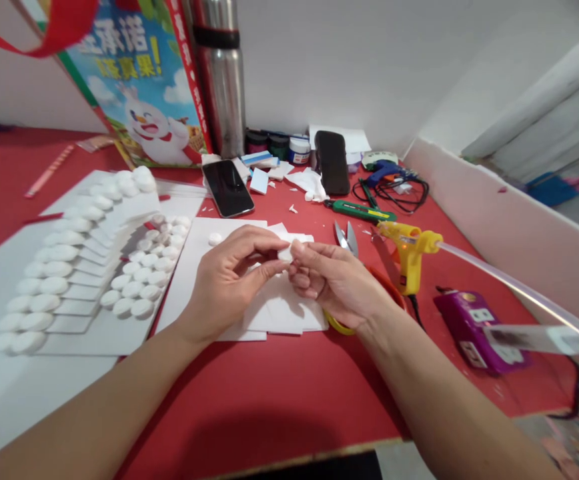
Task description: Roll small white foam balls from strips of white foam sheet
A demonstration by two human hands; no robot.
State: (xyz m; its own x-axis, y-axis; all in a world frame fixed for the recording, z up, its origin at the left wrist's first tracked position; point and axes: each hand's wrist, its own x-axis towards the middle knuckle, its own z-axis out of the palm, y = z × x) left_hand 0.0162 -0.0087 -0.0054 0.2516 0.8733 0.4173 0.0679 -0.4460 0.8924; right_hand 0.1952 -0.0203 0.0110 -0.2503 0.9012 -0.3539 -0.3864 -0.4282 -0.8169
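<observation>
Red tabletop (279, 393) bears a yellow hot-glue gun (409, 263) and scissors (352, 240) (partly hidden by the right hand (332, 277)); it and the left hand (232, 280) pinch a small white piece (285, 255) above white sheets (272, 312).

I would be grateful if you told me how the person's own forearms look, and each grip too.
The left grip and the right grip are ordinary human hands, with no glove or ring showing. The left forearm and right forearm are bare to the picture's edge: no sleeve, watch or bracelet shows.
</observation>
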